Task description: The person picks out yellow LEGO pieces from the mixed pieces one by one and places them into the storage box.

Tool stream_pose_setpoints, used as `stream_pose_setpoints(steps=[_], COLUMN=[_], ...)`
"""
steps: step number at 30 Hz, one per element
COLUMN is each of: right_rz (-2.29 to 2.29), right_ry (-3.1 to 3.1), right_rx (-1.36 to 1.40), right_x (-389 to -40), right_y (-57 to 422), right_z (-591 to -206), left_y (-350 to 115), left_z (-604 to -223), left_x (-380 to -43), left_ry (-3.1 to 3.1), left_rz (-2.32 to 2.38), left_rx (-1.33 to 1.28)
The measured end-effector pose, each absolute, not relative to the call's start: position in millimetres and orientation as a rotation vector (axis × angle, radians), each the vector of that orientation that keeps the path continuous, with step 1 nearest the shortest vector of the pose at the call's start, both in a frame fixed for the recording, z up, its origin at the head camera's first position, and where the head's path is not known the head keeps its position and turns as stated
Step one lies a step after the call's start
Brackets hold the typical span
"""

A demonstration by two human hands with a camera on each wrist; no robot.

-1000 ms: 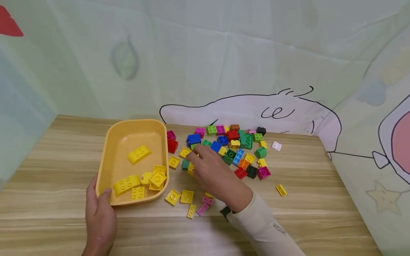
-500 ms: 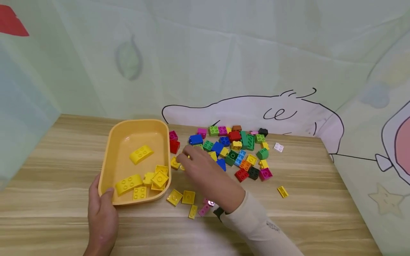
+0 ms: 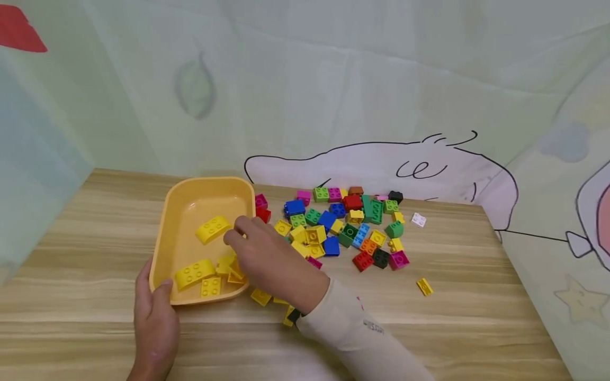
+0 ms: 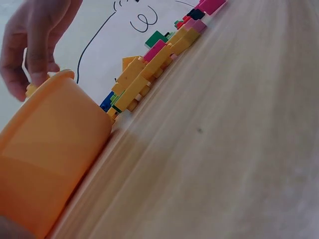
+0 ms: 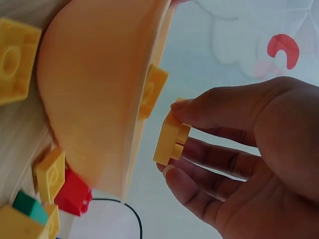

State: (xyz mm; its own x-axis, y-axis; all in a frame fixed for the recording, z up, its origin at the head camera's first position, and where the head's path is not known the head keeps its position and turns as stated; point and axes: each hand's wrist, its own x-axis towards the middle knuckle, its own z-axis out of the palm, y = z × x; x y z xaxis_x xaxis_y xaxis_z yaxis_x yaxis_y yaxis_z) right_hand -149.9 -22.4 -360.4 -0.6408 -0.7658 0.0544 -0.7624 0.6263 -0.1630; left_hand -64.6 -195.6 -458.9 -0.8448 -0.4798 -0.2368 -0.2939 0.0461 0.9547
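My left hand (image 3: 159,325) grips the near left corner of a yellow-orange plastic tray (image 3: 178,241), thumb over the rim. Inside lie several yellow toy bricks, among them an arched brick (image 3: 213,228) and a flat brick (image 3: 210,287). Above the tray's right rim is my right hand (image 3: 271,262), which hides part of that side. Between its thumb and fingertips it pinches a yellow toy brick (image 5: 172,137), clear in the right wrist view, where another yellow brick (image 5: 153,91) shows just past the rim.
Right of the tray, loose toy bricks of many colours spread over the wooden table (image 3: 467,323), including a blue brick (image 3: 331,246) and a red brick (image 3: 364,260). A yellow piece (image 3: 424,287) and a white brick (image 3: 419,219) lie apart. A printed cloth (image 3: 305,95) hangs behind.
My right hand has moved left from the loose bricks to over the tray's right side, carrying a yellow brick. My left hand keeps its grip. The whole view has shifted slightly.
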Motion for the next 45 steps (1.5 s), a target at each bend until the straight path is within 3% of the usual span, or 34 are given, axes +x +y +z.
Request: stream_pose_setpoints(steps=[20, 28, 35, 45], right_rz=[-0.331, -0.505, -0.478, -0.325], right_ry=[2.737, 2.937, 3.044, 2.912], right_rx=[-1.257, -1.124, -0.829, -0.614], right_x=[-149, -159, -183, -197], right_y=[-38, 14, 65, 76], right_z=[-372, -373, -382, -400], left_y=[-197, -195, -197, -195], left_z=[-463, -462, -461, -459], left_x=[-63, -65, -66, -64], left_ry=[-2.164, -2.169, -2.157, -2.139], left_rz=[-1.9, -1.886, -1.908, -1.928], left_rx=[0.876, 0.897, 0.867, 0.822])
